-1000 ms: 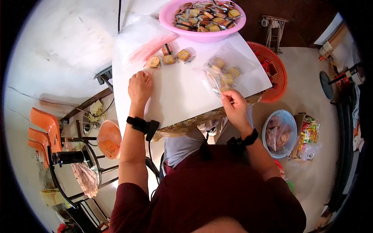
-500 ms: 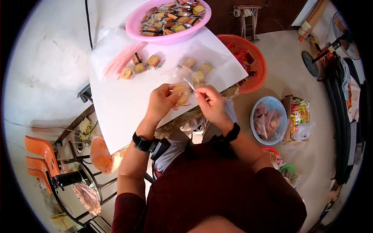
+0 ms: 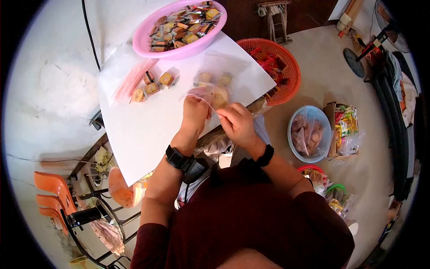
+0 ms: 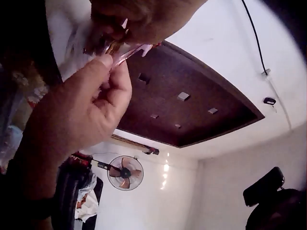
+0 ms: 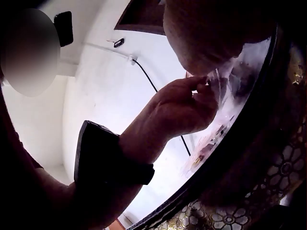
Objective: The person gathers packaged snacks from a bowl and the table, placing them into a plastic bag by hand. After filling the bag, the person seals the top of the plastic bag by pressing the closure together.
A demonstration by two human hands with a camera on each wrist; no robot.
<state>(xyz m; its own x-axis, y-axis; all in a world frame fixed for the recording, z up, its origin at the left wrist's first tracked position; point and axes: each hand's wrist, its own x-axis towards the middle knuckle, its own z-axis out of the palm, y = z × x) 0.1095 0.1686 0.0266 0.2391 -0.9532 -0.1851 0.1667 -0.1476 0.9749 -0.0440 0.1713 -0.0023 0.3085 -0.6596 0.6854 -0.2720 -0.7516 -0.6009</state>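
A clear plastic bag [image 3: 224, 67] with several wrapped round cookies [image 3: 220, 97] in it lies on the white table [image 3: 148, 130], its mouth toward me. My left hand [image 3: 195, 114] has its fingers curled at the mouth, with clear film over them and a cookie right beside them inside the bag. Whatever else sits within these fingers is hidden. On the other side of the mouth my right hand [image 3: 240, 124] pinches the bag's edge between thumb and finger. In the left wrist view, the right hand [image 4: 88, 108] meets the left hand [image 4: 144, 19] at the film.
A pink basin [image 3: 215, 38] heaped with wrapped cookies stands at the table's back. Wrapped cookies [image 3: 152, 87] and pink strips [image 3: 132, 83] lie left. An orange basket [image 3: 293, 85], a blue basin [image 3: 329, 134] and a box of packets [image 3: 345, 121] are off to the right.
My left hand has come from the loose cookies with one in its fingers, over to the bag's mouth. That cookie now appears inside the film. My right hand keeps its pinch.
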